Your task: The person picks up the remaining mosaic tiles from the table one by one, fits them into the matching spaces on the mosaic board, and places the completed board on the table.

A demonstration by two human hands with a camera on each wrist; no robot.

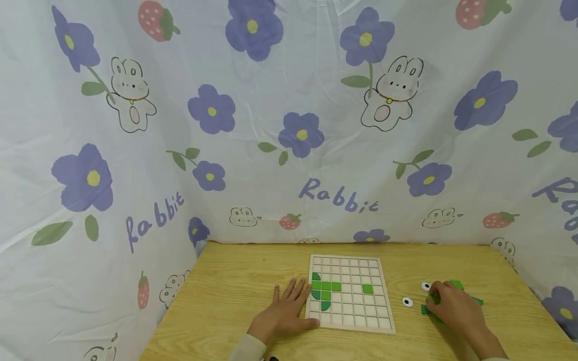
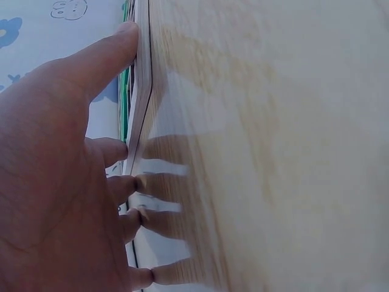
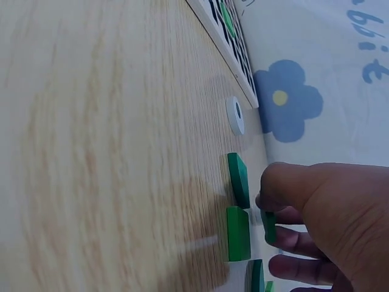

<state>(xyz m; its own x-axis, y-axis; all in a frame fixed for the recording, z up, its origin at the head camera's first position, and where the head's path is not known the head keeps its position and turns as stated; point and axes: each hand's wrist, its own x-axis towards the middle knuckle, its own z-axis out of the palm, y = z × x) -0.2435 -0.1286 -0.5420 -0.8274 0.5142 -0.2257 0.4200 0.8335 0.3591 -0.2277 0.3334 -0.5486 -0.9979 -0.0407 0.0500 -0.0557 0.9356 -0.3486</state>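
Observation:
A pale wooden grid board lies on the table, with several light and dark green tiles set in cells on its left side. One more light green tile sits alone toward the right. My left hand rests by the board's left edge with fingers spread, the thumb touching the near left corner. Over at the right, my right hand pinches a green tile between thumb and fingers, just above other loose green tiles.
Two round white eye pieces with black centres lie between the board and the right hand. More green tiles lie around that hand. A cloth printed with rabbits and flowers hangs behind the wooden table.

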